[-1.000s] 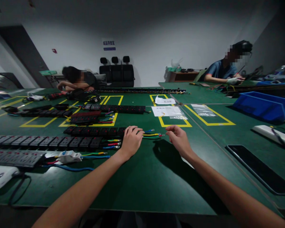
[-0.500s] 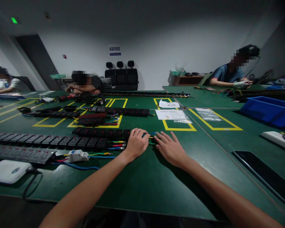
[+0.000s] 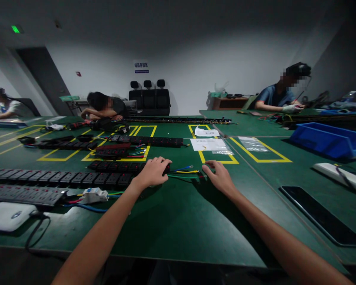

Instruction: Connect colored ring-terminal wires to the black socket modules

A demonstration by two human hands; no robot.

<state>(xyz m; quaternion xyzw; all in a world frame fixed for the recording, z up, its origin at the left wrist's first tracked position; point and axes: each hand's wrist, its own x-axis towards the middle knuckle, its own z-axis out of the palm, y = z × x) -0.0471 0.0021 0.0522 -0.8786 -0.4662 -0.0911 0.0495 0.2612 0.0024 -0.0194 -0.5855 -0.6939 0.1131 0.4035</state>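
Observation:
My left hand (image 3: 154, 171) is closed over the right end of a short black power strip (image 3: 112, 167), hiding that end. Blue, yellow and green wires (image 3: 184, 172) with metal lugs run out from the strip to the right. Near their tips is my right hand (image 3: 220, 176), thumb and fingers apart, with nothing visible in it. Just in front of the held strip lies a long black power strip (image 3: 77, 177). Closer to me is another strip (image 3: 23, 194) with a white breaker (image 3: 94, 195) on its wires.
A white box with a cable (image 3: 10, 215) lies at left. To the right are a phone (image 3: 320, 213), a white bar (image 3: 341, 178) and a blue bin (image 3: 329, 140). Papers (image 3: 207, 144) and more strips (image 3: 154, 140) lie farther back. Several people sit around the table.
My left hand has moved left from the wires onto the strip's end, uncovering the wires. My right hand's fingers have curled in a little. The view has shifted slightly.

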